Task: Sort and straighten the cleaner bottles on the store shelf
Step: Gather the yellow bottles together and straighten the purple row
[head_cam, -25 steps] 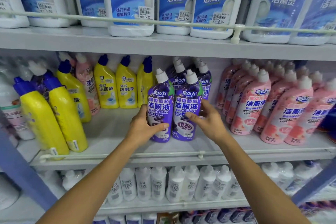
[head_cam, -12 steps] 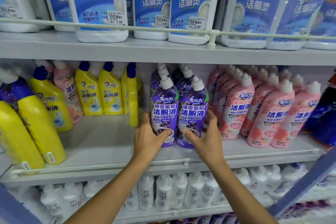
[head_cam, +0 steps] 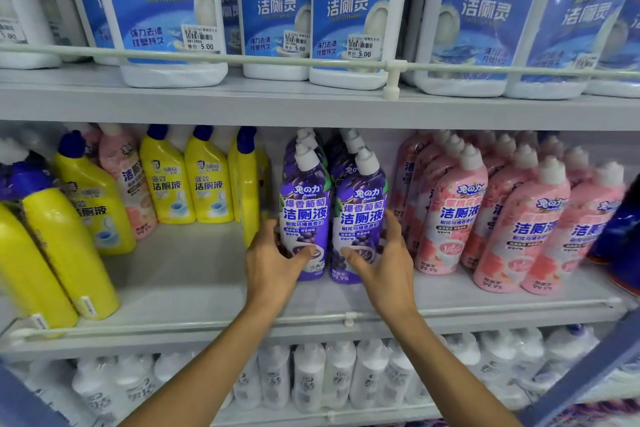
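Note:
Two purple cleaner bottles with white caps stand upright side by side on the middle shelf. My left hand wraps the lower part of the left purple bottle. My right hand grips the base of the right purple bottle. More purple bottles line up behind them. Pink bottles stand in rows just to the right, almost touching the right purple bottle. Yellow bottles with blue caps stand to the left, and one narrow yellow bottle is close beside my left hand.
Big white-and-blue jugs fill the top shelf behind a rail. White bottles fill the lower shelf. Leaning yellow bottles crowd the far left. A thin guard rail runs along the shelf's front edge. Dark blue bottles stand at the far right.
Both hands have pushed the two purple bottles back and to the right, closer to the pink rows. The pair now stands straighter with labels facing front.

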`<action>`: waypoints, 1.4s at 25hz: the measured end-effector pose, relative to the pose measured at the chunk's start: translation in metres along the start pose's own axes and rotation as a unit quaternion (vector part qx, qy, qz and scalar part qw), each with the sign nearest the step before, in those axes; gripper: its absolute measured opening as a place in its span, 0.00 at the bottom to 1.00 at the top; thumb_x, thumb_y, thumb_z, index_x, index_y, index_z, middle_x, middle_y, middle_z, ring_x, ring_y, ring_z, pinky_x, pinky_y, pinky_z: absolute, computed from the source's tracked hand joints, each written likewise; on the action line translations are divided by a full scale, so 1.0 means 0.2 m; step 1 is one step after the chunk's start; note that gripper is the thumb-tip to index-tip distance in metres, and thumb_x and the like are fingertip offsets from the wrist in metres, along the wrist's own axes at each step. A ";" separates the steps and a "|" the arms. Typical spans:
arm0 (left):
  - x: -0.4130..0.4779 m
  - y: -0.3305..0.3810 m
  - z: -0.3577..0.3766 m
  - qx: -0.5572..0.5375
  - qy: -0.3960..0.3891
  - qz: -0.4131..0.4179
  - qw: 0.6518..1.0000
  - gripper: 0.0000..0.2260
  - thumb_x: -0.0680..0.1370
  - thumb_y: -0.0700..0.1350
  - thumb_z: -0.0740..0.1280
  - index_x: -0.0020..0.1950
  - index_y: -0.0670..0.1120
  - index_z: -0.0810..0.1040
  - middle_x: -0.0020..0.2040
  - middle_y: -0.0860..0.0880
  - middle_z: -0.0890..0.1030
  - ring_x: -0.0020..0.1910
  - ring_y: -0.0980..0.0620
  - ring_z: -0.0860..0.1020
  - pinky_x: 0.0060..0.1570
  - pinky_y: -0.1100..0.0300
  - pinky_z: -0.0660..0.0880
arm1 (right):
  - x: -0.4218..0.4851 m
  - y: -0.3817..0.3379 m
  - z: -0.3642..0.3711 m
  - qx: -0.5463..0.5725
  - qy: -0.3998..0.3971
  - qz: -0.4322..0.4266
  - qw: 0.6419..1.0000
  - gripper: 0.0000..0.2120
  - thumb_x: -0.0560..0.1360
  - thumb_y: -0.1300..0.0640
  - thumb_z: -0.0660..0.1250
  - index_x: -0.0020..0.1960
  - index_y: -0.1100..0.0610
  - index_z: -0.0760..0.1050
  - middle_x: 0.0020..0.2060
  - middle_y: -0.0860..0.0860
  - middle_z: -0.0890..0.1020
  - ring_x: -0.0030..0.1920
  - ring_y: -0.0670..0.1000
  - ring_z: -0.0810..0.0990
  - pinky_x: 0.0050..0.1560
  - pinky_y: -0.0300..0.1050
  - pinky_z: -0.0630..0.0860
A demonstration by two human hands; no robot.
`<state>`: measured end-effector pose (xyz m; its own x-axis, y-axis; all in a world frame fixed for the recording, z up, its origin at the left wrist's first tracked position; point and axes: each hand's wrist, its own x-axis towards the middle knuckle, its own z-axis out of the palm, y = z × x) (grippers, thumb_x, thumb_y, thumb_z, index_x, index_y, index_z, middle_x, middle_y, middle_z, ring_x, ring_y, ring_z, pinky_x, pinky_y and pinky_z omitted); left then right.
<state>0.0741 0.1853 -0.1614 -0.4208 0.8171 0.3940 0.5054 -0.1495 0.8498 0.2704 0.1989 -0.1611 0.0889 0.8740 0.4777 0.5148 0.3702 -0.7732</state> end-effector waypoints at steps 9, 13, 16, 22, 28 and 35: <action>0.07 -0.01 0.06 0.000 -0.008 -0.033 0.999 0.27 0.65 0.55 0.82 0.58 0.52 0.74 0.54 0.53 0.85 0.47 0.52 0.84 0.47 0.49 0.83 | 0.10 0.04 0.10 0.020 0.035 -0.009 0.999 0.43 0.70 0.56 0.80 0.78 0.45 0.61 0.65 0.51 0.78 0.61 0.53 0.80 0.60 0.54 0.80; 0.06 -0.03 0.07 0.000 -0.004 -0.008 1.000 0.28 0.66 0.55 0.82 0.58 0.50 0.74 0.55 0.52 0.84 0.48 0.52 0.83 0.47 0.50 0.83 | 0.09 0.06 0.09 0.023 0.021 -0.001 1.000 0.43 0.70 0.53 0.79 0.78 0.42 0.59 0.67 0.50 0.77 0.64 0.52 0.79 0.62 0.57 0.80; 0.07 -0.04 0.06 -0.002 -0.023 -0.002 1.000 0.27 0.66 0.55 0.82 0.59 0.50 0.74 0.55 0.51 0.84 0.50 0.50 0.83 0.47 0.49 0.82 | 0.10 0.06 0.06 0.031 -0.013 0.000 0.999 0.44 0.70 0.50 0.79 0.78 0.41 0.58 0.67 0.48 0.78 0.64 0.50 0.79 0.62 0.55 0.80; 0.12 -0.05 -0.16 -0.037 -0.189 -0.010 0.981 0.30 0.69 0.44 0.81 0.67 0.48 0.73 0.52 0.50 0.82 0.50 0.47 0.84 0.49 0.54 0.82 | 0.05 -0.03 -0.11 0.004 -0.091 -0.011 0.996 0.45 0.70 0.44 0.79 0.79 0.45 0.58 0.60 0.28 0.75 0.58 0.29 0.76 0.54 0.25 0.72; 0.12 -0.11 -0.60 -0.038 -0.199 0.014 0.979 0.40 0.65 0.55 0.81 0.74 0.52 0.70 0.62 0.50 0.78 0.61 0.53 0.78 0.54 0.55 0.78 | -0.17 -0.19 -0.06 0.036 -0.132 -0.032 0.990 0.37 0.73 0.44 0.77 0.77 0.44 0.65 0.67 0.44 0.76 0.65 0.40 0.77 0.57 0.39 0.80; 0.09 -0.19 -0.99 -0.018 -0.117 -0.003 0.993 0.38 0.64 0.61 0.79 0.72 0.56 0.71 0.65 0.54 0.77 0.65 0.55 0.77 0.61 0.54 0.77 | -0.02 -0.52 0.42 0.057 -0.289 -0.119 0.948 0.39 0.72 0.40 0.75 0.79 0.46 0.64 0.74 0.45 0.72 0.68 0.45 0.76 0.64 0.44 0.78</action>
<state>-0.1029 0.0952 -0.1173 -0.2345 0.9247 0.3000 0.4736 -0.1608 0.8659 0.1448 0.1837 -0.1180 -0.5181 0.7751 0.3618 0.3621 0.5819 -0.7282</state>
